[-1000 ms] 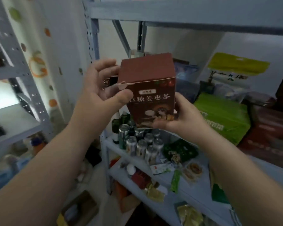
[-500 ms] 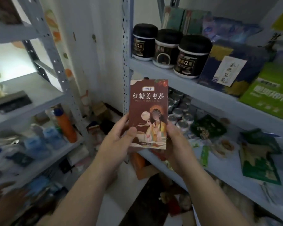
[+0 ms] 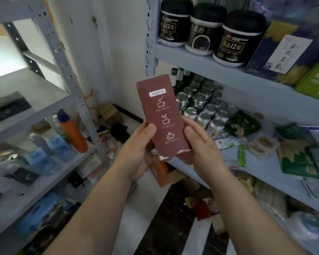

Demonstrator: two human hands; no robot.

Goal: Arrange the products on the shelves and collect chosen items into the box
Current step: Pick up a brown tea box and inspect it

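Head view: both hands hold a brown carton [image 3: 162, 118] upright in front of the shelves, with the side bearing three cup drawings turned to the camera. The left hand [image 3: 138, 150] grips the carton's lower left edge, thumb on the face. The right hand [image 3: 203, 146] grips the lower right edge the same way. Behind the carton to the right stand cans [image 3: 199, 100]. Above and right of it, black jars [image 3: 205, 30] sit on a shelf [image 3: 191, 60], and lower to its right green packets [image 3: 300, 162] lie loose. Left of the carton, an orange bottle [image 3: 73, 134] stands on another rack. The carton seems picked but not yet placed. No collecting box shows plainly, and the loose packets suggest much arranging remains.
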